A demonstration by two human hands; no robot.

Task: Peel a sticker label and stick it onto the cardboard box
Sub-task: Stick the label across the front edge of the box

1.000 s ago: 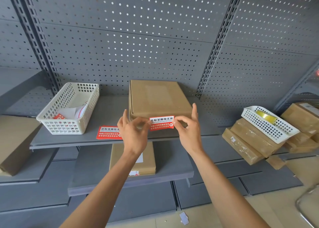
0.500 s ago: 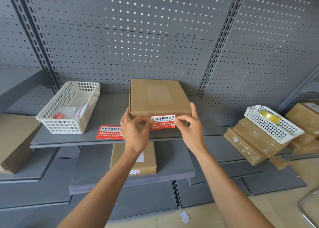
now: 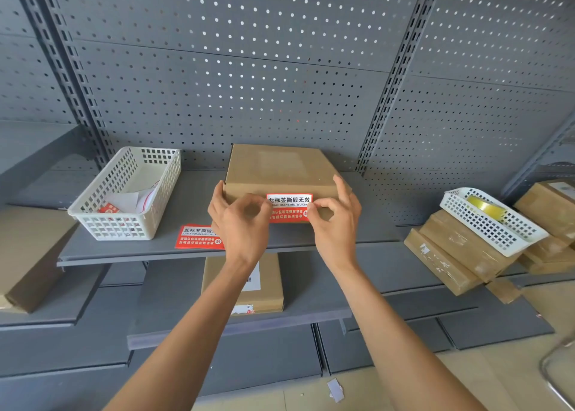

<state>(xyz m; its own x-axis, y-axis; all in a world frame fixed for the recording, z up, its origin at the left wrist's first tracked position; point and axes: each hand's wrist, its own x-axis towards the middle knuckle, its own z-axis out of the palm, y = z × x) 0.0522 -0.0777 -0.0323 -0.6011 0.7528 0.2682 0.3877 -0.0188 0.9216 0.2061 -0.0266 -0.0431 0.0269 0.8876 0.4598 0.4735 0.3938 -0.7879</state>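
Pinched at both ends is a red-and-white rectangular sticker label, by left hand and right hand | label is held against the front edge of a flat brown cardboard box | box is set on a grey metal shelf | second red label is seen lying beside the left hand.

Red-and-white rectangular sticker label moved up — now over front top edge of brown cardboard box — both hands followed.

I see a plain brown cardboard box bearing a red rectangular sticker label with a white band and dark characters, beside a white latticed plastic basket against grey perforated metal shelving.
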